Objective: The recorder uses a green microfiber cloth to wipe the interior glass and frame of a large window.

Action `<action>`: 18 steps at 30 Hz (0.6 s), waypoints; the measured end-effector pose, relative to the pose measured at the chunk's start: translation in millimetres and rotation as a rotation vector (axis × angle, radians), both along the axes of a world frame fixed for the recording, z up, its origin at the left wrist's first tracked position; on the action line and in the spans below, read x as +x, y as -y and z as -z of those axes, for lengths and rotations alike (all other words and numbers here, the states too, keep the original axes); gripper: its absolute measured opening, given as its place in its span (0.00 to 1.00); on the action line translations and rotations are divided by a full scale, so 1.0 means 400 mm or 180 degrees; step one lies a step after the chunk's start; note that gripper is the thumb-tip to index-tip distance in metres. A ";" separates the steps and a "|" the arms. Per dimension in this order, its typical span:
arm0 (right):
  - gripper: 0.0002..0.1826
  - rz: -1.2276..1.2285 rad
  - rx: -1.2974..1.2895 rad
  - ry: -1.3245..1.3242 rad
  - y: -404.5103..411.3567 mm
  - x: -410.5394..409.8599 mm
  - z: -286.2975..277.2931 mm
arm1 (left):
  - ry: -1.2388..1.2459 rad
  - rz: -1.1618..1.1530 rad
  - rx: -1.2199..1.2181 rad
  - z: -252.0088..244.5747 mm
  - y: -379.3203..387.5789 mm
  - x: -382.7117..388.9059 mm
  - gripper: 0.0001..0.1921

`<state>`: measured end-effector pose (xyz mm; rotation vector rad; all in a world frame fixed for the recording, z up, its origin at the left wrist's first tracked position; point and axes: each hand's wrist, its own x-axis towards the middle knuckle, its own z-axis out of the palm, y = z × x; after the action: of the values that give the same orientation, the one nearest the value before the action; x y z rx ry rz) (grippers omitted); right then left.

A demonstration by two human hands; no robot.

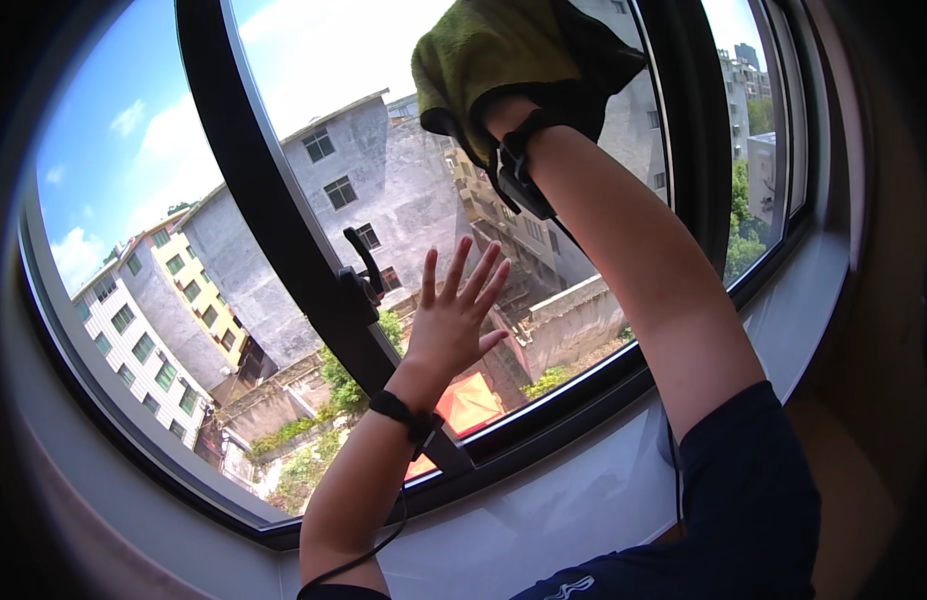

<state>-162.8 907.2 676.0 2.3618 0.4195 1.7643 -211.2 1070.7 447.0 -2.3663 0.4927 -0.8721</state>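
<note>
My left hand (pixel 456 322) lies flat with spread fingers against the glass pane (pixel 426 180) of a sliding window, holding nothing. Up at the top of the view, an olive-green and black cloth (pixel 493 52) covers most of my right hand (pixel 508 116) and lies against the upper part of the same pane. The fingers inside the cloth are hidden, so their grip does not show. Both wrists wear black straps with small devices and cables. A black window latch (pixel 364 274) sits on the dark upright frame, left of my left hand.
A dark vertical window frame (pixel 261 202) stands at the left, another (pixel 692 135) at the right. Below runs the bottom rail (pixel 553 420), with a glossy pale sill (pixel 508 510) nearer my body. Dark cables hang from the wrists. Buildings and an orange canopy are outside.
</note>
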 end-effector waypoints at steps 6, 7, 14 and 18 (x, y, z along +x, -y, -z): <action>0.26 -0.2958 0.0445 0.0773 -0.409 0.078 0.028 | -0.0118 -0.0474 0.0017 0.035 -0.013 0.050 0.46; 0.27 -0.3487 0.0562 0.1272 -0.411 0.164 0.040 | -0.0207 -0.0425 -0.0006 0.026 0.023 0.059 0.46; 0.24 -0.3009 0.0379 0.0256 -0.109 0.166 0.017 | 0.0195 0.0109 -0.0031 0.005 0.021 0.034 0.51; 0.16 -0.1889 0.0539 0.0218 0.079 0.324 0.041 | 0.0197 -0.0109 0.0093 0.012 0.021 0.029 0.52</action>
<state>-33.1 875.8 659.4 2.4429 1.0928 2.1836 -199.4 1062.5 442.3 -2.3071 0.4360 -0.9133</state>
